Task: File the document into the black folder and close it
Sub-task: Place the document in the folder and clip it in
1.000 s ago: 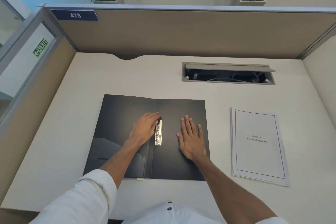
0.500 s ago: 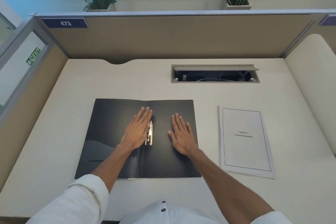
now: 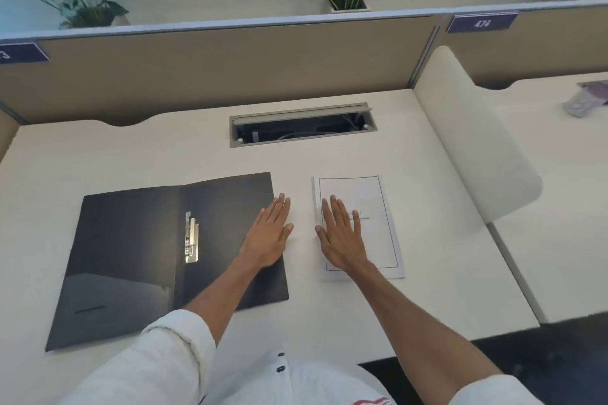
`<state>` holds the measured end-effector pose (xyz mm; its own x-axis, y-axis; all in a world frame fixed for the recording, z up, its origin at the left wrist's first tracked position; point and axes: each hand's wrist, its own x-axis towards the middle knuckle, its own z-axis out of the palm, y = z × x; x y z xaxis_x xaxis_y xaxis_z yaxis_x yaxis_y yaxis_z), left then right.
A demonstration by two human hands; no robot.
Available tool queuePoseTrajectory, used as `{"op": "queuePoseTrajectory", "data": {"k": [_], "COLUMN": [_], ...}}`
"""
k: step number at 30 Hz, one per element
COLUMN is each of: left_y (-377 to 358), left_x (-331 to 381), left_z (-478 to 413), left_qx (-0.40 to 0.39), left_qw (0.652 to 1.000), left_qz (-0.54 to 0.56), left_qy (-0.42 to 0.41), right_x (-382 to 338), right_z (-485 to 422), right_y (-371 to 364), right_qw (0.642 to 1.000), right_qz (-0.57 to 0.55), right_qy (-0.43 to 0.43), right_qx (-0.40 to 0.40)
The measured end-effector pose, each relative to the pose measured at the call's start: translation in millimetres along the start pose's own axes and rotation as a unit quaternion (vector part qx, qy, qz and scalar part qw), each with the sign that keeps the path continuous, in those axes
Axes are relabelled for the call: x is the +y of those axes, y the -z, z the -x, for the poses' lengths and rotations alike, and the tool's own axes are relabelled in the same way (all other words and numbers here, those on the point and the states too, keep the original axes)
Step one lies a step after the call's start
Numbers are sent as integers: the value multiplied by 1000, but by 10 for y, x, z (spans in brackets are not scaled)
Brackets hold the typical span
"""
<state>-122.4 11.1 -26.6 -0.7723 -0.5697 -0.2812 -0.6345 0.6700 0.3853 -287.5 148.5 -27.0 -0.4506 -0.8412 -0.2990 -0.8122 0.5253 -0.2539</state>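
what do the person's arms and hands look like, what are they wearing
Both hands, the left hand and the right hand, are bare: no gloves, rings or watch show. The forearms are bare too, with white sleeves rolled up near the elbows. The white shirt has dark buttons down its front.

Bare counter [image 3: 158, 154] strip between black folder [image 3: 131, 256] and document [image 3: 371, 207]; left hand [image 3: 268, 237] overhangs it. Cable hatch [image 3: 302, 125] open behind; curved divider [image 3: 477, 148] walls right side.
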Motion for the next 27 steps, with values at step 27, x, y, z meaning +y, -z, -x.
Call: {"op": "queuePoseTrajectory", "data": {"k": [27], "left_y": [-399], "left_x": [950], "left_z": [-600], "left_qx": [-11], "left_qw": [997], "left_qz": [7], "left_qy": [82], "right_x": [1118], "right_z": [-266], "right_y": [364], "right_qw": [879], "right_qz": [-299], "right_qy": [-353], "right_qx": [118]}}
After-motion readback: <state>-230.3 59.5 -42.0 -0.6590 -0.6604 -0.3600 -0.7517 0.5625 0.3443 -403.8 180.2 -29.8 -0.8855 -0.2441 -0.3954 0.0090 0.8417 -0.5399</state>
